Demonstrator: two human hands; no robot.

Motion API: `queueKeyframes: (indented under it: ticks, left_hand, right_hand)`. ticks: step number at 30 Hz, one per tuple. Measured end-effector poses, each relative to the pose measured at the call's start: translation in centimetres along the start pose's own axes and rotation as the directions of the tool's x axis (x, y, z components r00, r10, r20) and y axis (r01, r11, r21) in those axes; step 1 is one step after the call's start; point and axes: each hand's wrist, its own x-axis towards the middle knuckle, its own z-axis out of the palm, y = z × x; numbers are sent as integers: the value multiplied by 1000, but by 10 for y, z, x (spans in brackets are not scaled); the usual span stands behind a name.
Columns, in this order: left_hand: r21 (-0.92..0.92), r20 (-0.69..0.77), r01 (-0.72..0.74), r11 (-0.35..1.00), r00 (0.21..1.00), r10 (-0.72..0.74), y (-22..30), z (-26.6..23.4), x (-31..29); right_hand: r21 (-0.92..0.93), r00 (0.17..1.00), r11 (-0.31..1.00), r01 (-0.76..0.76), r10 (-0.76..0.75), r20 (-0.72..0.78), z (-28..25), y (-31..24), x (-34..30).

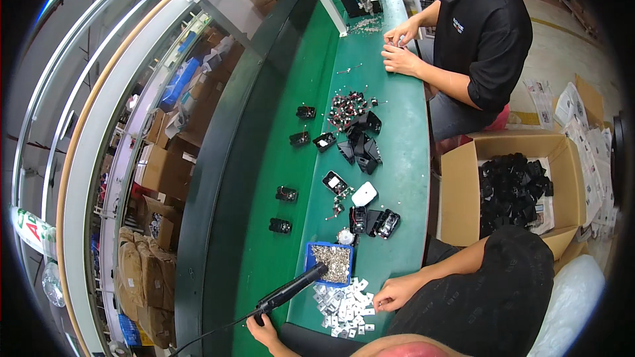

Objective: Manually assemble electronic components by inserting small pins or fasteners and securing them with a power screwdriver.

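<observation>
My left hand (262,332) is closed around the back end of a black electric screwdriver (291,293), with a cable trailing from it to the lower left. Its front end reaches over a blue tray (307,259) full of small metal screws (336,259). My right hand (395,293) rests on the green bench with curled fingers, at the right edge of a pile of small white square plates (344,307). Whatever its fingertips pinch, if anything, is too small to make out. Beyond the tray lie black housings (387,223) with wired parts and a white casing (364,194).
Black housings (286,193) stand spaced along the green belt (264,251). Farther off are a heap of small wired parts (347,109) and black shells (362,145). A co-worker (476,46) handles something small at the far right. A carton (460,192) of black parts stands right of the bench.
</observation>
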Motion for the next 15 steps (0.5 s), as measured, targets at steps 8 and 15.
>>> queueKeyframes:
  ticks: [8,15]
  left_hand:
    - [141,57,79,987,995,-88,-6,11,9]
    - [-40,-41,117,992,992,-119,-4,3,1]
  right_hand:
    - [-31,1000,999,-23,23,-5,-1,-1,-1]
    - [-6,999,999,-33,33,-36,5,7,2]
